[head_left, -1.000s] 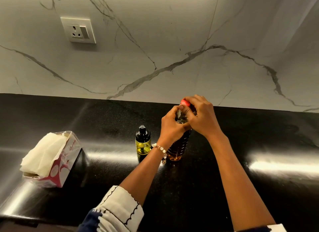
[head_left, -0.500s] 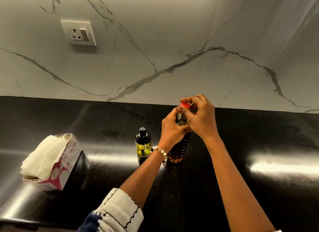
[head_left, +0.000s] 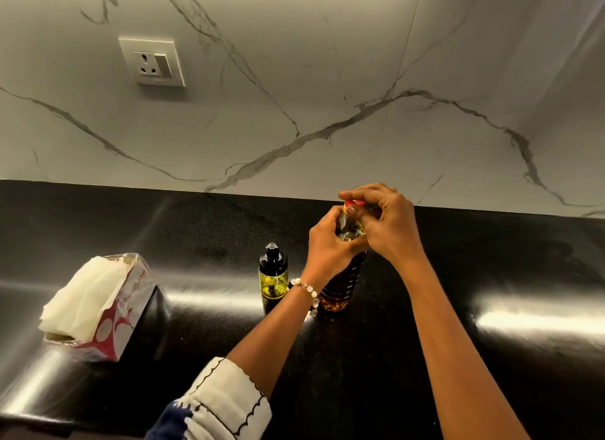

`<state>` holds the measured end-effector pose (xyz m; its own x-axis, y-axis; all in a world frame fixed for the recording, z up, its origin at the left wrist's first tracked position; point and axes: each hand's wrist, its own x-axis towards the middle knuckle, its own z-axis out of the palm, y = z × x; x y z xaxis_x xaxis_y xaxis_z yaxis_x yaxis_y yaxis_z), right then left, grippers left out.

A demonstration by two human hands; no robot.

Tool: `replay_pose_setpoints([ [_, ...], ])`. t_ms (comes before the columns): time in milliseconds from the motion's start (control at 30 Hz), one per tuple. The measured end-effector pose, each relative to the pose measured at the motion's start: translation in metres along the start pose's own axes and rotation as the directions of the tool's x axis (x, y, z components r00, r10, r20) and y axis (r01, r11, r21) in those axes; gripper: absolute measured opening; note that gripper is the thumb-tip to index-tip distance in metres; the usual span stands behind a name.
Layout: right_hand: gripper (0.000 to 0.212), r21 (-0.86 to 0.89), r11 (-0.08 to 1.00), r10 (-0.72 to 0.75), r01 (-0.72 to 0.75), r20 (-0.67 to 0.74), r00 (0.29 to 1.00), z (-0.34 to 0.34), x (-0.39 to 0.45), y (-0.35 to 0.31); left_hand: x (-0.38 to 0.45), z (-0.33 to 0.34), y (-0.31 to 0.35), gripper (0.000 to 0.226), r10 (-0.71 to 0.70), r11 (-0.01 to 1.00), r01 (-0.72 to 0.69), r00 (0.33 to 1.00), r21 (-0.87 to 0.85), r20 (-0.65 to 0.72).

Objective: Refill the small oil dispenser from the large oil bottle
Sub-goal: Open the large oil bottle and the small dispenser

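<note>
A glossy black stone countertop [head_left: 474, 358] is backed by a white marble wall [head_left: 327, 79] streaked with grey veins, and a white socket with its switch [head_left: 151, 62] is set into that wall at the upper left. Bright bands of light are reflected in the counter on both sides. The large oil bottle [head_left: 343, 282] is stood upright on the counter near the middle, just in front of the wall's lower edge; its ribbed clear body is filled with amber oil. Its shoulder and neck are wrapped by the left hand [head_left: 330, 248], whose fingers are curled tightly round the plastic. A beaded bracelet [head_left: 306, 290] is worn on that wrist, and a white sleeve with dark scalloped trim [head_left: 222, 403] is seen lower down the forearm. The red cap [head_left: 353, 204] at the top of the bottle is pinched by the right hand [head_left: 388, 227], with thumb and fingertips closed round it from above; whether the cap is loosened cannot be told. The small oil dispenser [head_left: 272, 277] is placed just beside the bottle on its left, upright, with a black pump top and a little yellow-green oil visible through its glass. A torn-open red and white tissue box [head_left: 108, 312], with white tissues bulging from it, is set well apart at the left of the counter.
</note>
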<state>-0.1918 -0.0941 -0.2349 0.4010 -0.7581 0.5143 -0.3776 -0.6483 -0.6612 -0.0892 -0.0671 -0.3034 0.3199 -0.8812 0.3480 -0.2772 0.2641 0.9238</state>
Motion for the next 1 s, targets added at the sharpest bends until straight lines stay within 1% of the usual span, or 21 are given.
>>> replay_pose_setpoints([
  [67,0.029,0.018,1.0,0.019,-0.02,0.05,0.999,-0.004,0.0,-0.001,0.001,0.0,-0.003,0.045,0.002,1.0,-0.002,1.0,0.004,0.002],
  [133,0.031,0.072,0.995,0.061,-0.07,0.121,0.991,-0.008,0.001,-0.004,0.001,0.0,-0.005,0.045,-0.005,1.0,0.004,1.0,0.021,0.01],
  [167,0.033,0.101,0.99,0.081,-0.095,0.135,0.988,-0.01,0.002,-0.005,0.002,0.0,-0.006,0.045,-0.013,0.999,0.013,1.0,0.03,0.014],
  [200,0.034,0.123,0.986,0.096,-0.111,0.122,0.988,-0.01,0.002,-0.006,0.002,0.0,-0.007,0.045,-0.023,0.999,0.022,1.0,0.035,0.017],
  [267,0.033,0.137,0.985,0.096,-0.101,0.041,0.994,-0.009,0.002,-0.007,0.002,0.0,-0.007,0.046,-0.034,0.999,0.034,0.999,0.03,0.019],
  [367,0.028,0.089,0.994,0.062,-0.056,-0.062,0.996,-0.004,0.001,-0.007,0.001,0.0,-0.005,0.047,-0.025,1.0,0.024,1.0,0.017,0.017],
  [500,0.022,-0.002,1.0,0.004,-0.004,-0.084,0.996,0.001,0.0,-0.006,0.001,0.0,-0.005,0.046,-0.011,1.0,0.011,1.0,0.014,0.012],
  [567,0.021,-0.032,0.999,-0.021,0.019,-0.038,0.999,-0.002,0.002,-0.007,0.002,0.001,-0.006,0.045,-0.014,1.0,0.014,1.0,0.019,0.009],
  [633,0.021,-0.033,0.999,-0.025,0.027,0.051,0.998,-0.008,0.005,-0.009,0.002,0.001,-0.007,0.045,-0.019,1.0,0.019,1.0,0.025,-0.001],
  [733,0.022,0.029,0.999,0.01,-0.015,0.166,0.986,-0.015,0.01,-0.008,0.003,0.002,-0.008,0.047,-0.026,0.999,0.026,1.0,0.038,0.0],
  [800,0.022,0.072,0.997,0.019,-0.032,0.179,0.984,-0.017,0.01,-0.008,0.003,0.001,-0.009,0.046,-0.027,0.999,0.027,1.0,0.033,0.005],
  [900,0.026,0.1,0.995,-0.004,-0.008,0.118,0.993,-0.014,0.007,-0.007,0.002,0.001,-0.007,0.048,-0.014,0.999,0.014,1.0,0.033,0.008],
  [1000,0.029,0.024,1.0,-0.002,0.002,0.005,1.0,-0.009,0.005,-0.007,0.002,0.001,-0.006,0.052,-0.022,1.0,0.022,1.0,0.015,0.015],
])
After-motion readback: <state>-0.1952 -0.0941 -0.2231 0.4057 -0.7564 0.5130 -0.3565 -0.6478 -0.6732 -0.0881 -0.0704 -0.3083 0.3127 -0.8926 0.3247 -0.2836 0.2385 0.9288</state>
